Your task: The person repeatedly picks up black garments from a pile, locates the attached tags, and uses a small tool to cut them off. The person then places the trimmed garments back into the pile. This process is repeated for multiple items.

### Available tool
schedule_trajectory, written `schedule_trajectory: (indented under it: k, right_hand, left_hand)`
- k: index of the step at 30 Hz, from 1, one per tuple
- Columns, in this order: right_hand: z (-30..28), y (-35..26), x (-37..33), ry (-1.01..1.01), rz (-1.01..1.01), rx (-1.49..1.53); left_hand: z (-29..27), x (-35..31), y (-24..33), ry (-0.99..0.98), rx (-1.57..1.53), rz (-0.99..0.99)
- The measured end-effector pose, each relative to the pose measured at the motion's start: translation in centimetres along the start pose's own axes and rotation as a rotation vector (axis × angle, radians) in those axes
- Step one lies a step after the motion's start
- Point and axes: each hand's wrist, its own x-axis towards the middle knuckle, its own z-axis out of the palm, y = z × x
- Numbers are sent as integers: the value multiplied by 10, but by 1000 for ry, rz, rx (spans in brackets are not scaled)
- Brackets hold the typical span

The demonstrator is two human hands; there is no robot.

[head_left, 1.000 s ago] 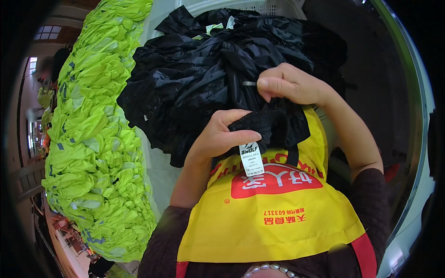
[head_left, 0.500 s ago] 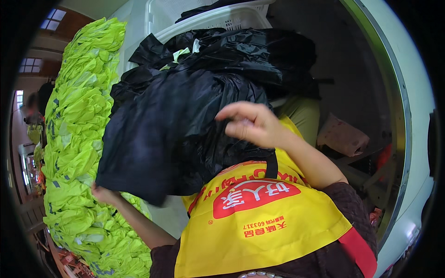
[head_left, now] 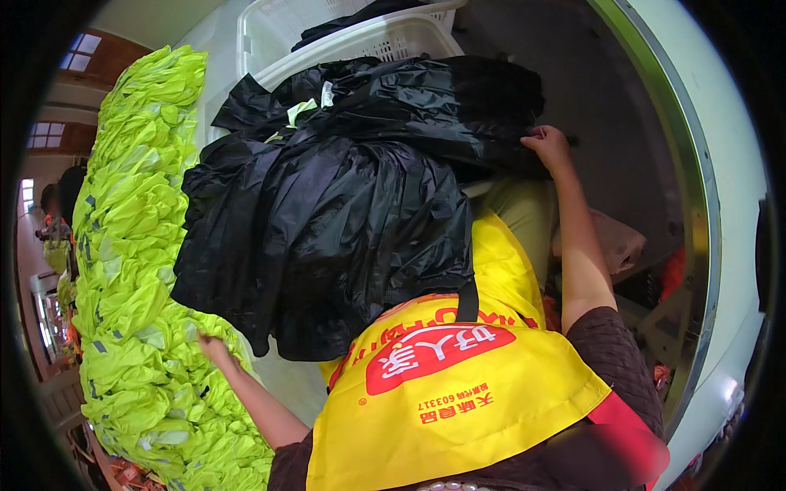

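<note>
Glossy black garments lie gathered in folds across my lap. Behind them a second heap of black garments leans against a white basket, with small white and pale green tags showing. My right hand pinches the right end of that rear heap between thumb and fingers. Down at the left, my left hand is at the edge of a tall pile of lime-green garments, its fingertips closed on the bright fabric. How much cloth they hold is hard to see.
White plastic baskets stand at the far side, dark cloth in one. A pale table shows beneath the piles. At right, a metal-edged pale surface curves past a pinkish bag below. I wear a yellow apron.
My left hand has let go of the black garment's lower edge and moved onto the lime-green pile. My right hand has reached outward and taken the rear black heap. The front garment now lies still.
</note>
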Motion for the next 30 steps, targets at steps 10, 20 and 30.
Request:
schedule_trajectory:
  k: [10, 20, 30]
  right_hand:
    - [-18, -178, -145, -307, -529, 308]
    - [67, -151, -210, -528, 230, 1110]
    - [50, -147, -200, -543, -248, 414]
  left_hand:
    - [107, -259, 275, -1006, -748, 150]
    - [205, -309, 232, -1373, -569, -125]
    - [190, -311, 245, -1015, -1041, -544]
